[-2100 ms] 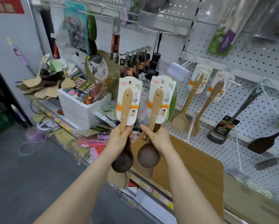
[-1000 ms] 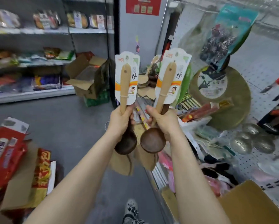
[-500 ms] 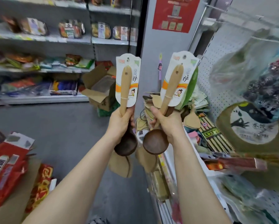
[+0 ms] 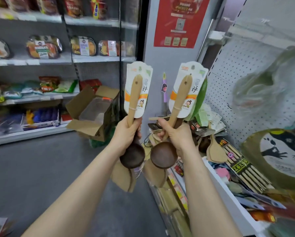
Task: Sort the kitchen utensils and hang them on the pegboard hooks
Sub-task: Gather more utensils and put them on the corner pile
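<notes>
My left hand (image 4: 126, 134) grips a bundle of wooden utensils by their handles: a pale wooden spoon on a printed card (image 4: 138, 89) sticks up, and a dark round ladle bowl (image 4: 132, 157) hangs below with pale spatula blades behind it. My right hand (image 4: 175, 134) grips a like bundle, its carded spoon (image 4: 186, 91) tilted right and a dark ladle bowl (image 4: 164, 155) below. The two bundles are held side by side, apart. The white pegboard (image 4: 242, 74) stands to the right, partly hidden by a blurred bag.
A heap of loose wooden spatulas (image 4: 215, 151), packed chopsticks (image 4: 242, 168) and other packets lies on the shelf at right. An open cardboard box (image 4: 93, 110) sits on the grey floor by the chilled food shelves (image 4: 40, 62). A grey pillar with a red poster (image 4: 181, 21) stands ahead.
The view has swung left, away from the pegboard's hung utensils toward the aisle and the shelf's end. Both hands keep the same hold on their bundles, held up in front.
</notes>
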Tool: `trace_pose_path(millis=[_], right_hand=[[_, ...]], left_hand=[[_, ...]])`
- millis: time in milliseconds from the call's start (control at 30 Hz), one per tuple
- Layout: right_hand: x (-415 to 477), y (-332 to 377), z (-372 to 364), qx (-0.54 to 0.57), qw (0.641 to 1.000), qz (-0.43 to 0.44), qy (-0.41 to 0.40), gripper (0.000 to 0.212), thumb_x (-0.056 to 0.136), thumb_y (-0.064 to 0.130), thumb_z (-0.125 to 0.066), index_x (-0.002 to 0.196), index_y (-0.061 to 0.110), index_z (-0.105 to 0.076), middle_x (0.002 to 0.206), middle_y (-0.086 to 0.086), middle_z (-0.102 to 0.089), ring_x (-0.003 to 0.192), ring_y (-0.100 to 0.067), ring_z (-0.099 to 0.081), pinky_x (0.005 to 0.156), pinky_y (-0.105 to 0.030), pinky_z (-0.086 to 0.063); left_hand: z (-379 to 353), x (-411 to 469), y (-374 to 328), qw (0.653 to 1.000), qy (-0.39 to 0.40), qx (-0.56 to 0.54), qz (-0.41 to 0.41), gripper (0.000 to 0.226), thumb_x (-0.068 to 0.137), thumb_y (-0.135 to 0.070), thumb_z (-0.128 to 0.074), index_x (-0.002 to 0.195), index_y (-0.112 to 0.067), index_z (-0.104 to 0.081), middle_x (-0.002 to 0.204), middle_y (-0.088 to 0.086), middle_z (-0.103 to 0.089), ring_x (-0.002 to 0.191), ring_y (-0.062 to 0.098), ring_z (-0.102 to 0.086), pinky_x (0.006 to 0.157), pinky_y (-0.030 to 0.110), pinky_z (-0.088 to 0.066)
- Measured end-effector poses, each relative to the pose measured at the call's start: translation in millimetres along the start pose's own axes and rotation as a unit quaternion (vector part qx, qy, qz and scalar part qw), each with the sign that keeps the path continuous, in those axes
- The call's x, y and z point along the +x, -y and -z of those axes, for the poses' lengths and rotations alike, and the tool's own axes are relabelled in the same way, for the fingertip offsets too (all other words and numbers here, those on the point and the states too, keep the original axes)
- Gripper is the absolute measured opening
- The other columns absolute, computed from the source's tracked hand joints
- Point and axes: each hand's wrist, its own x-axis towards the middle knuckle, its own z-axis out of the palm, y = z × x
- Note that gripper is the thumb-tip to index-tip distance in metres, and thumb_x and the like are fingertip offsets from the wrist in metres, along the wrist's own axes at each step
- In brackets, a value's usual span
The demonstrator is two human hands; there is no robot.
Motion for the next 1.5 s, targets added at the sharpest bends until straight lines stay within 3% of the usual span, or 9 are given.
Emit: trace_pose_path(millis=[133, 233, 367, 667, 833, 1100, 1200, 1300, 1500], right_hand=[[32.5, -9.4, -2.1, 0.029, 0.998, -0.020, -0.044, 0.024, 0.086, 0.025, -0.077, 0.063, 0.017, -0.072, 0.054, -0.008, -0.060, 0.055, -0.025, -0.057, 0.063, -0.040, -0.053], [58.0, -13.8, 9.2, 0.048, 0.995, -0.026, -0.079, 0.022, 0.086, 0.022, -0.077, 0.068, 0.013, -0.069, 0.052, -0.005, -0.059, 0.053, -0.025, -0.056, 0.074, -0.053, -0.054], [101.1, -20.1, 23.6, 0.069, 0.990, -0.048, -0.111, 0.033, 0.088, 0.023, -0.075, 0.091, -0.009, -0.066, 0.052, -0.005, -0.057, 0.051, -0.019, -0.059, 0.070, -0.042, -0.050], [217.1, -18.6, 38.0, 0.058, 0.988, -0.048, -0.136, 0.027, 0.087, 0.024, -0.077, 0.072, 0.007, -0.063, 0.055, -0.009, -0.056, 0.056, -0.026, -0.056, 0.069, -0.051, -0.055], [260.1, -15.5, 52.0, 0.062, 0.986, -0.089, -0.123, 0.028, 0.093, 0.025, -0.069, 0.083, 0.001, -0.060, 0.060, -0.010, -0.054, 0.055, -0.023, -0.058, 0.052, -0.028, -0.053], [298.1, -35.9, 71.0, 0.079, 0.968, -0.165, -0.173, 0.034, 0.095, 0.034, -0.065, 0.073, 0.007, -0.063, 0.063, -0.012, -0.059, 0.065, -0.027, -0.062, 0.065, -0.039, -0.058], [303.1, -40.0, 74.1, 0.092, 0.955, -0.192, -0.207, 0.030, 0.099, 0.031, -0.060, 0.080, 0.007, -0.060, 0.057, -0.007, -0.058, 0.060, -0.024, -0.060, 0.060, -0.036, -0.058], [309.8, -44.2, 73.6, 0.089, 0.938, -0.233, -0.241, 0.026, 0.101, 0.030, -0.056, 0.087, 0.008, -0.056, 0.059, -0.006, -0.059, 0.061, -0.023, -0.062, 0.075, -0.046, -0.058], [314.7, -60.5, 58.1, 0.113, 0.912, -0.287, -0.269, 0.008, 0.103, 0.017, -0.051, 0.102, 0.009, -0.052, 0.058, -0.002, -0.062, 0.058, -0.019, -0.063, 0.067, -0.039, -0.058]], left_hand=[[-1.9, 49.5, 8.9, 0.999, 0.039, -0.002, 0.013, 0.019, 0.100, -0.020, -0.054, 0.082, -0.012, -0.049, 0.065, 0.003, -0.050, 0.056, 0.021, -0.048, 0.056, 0.032, -0.045], [-12.6, 83.4, 17.1, 0.997, 0.075, 0.008, 0.025, 0.021, 0.099, -0.021, -0.054, 0.081, -0.011, -0.050, 0.065, 0.003, -0.051, 0.057, 0.020, -0.051, 0.059, 0.034, -0.047], [-34.7, 132.1, 26.3, 0.993, 0.112, 0.010, 0.043, 0.018, 0.099, -0.021, -0.054, 0.085, -0.010, -0.051, 0.067, 0.003, -0.051, 0.056, 0.018, -0.051, 0.058, 0.033, -0.048], [-93.3, 243.8, 31.7, 0.984, 0.162, 0.018, 0.067, 0.020, 0.099, -0.024, -0.056, 0.090, -0.006, -0.054, 0.060, 0.000, -0.052, 0.055, 0.017, -0.050, 0.059, 0.033, -0.046], [-115.3, 292.2, 36.3, 0.983, 0.164, 0.045, 0.070, 0.022, 0.098, -0.021, -0.056, 0.080, -0.009, -0.052, 0.058, 0.002, -0.055, 0.055, 0.018, -0.053, 0.060, 0.026, -0.049], [-152.0, 343.6, 58.9, 0.962, 0.234, 0.026, 0.142, 0.016, 0.098, -0.014, -0.056, 0.084, -0.008, -0.050, 0.066, 0.006, -0.050, 0.052, 0.013, -0.053, 0.047, 0.019, -0.048], [-162.9, 358.1, 65.2, 0.945, 0.276, -0.010, 0.174, 0.009, 0.098, -0.007, -0.054, 0.091, -0.004, -0.051, 0.067, 0.008, -0.047, 0.051, 0.013, -0.053, 0.046, 0.022, -0.050], [-168.9, 377.5, 72.3, 0.927, 0.325, 0.004, 0.186, 0.008, 0.098, 0.001, -0.051, 0.106, 0.000, -0.053, 0.077, 0.010, -0.048, 0.046, 0.006, -0.055, 0.047, 0.020, -0.051], [-170.2, 413.0, 93.4, 0.887, 0.409, 0.054, 0.209, 0.007, 0.097, 0.005, -0.050, 0.095, -0.001, -0.054, 0.068, 0.007, -0.049, 0.042, 0.011, -0.056, 0.046, 0.021, -0.049]])
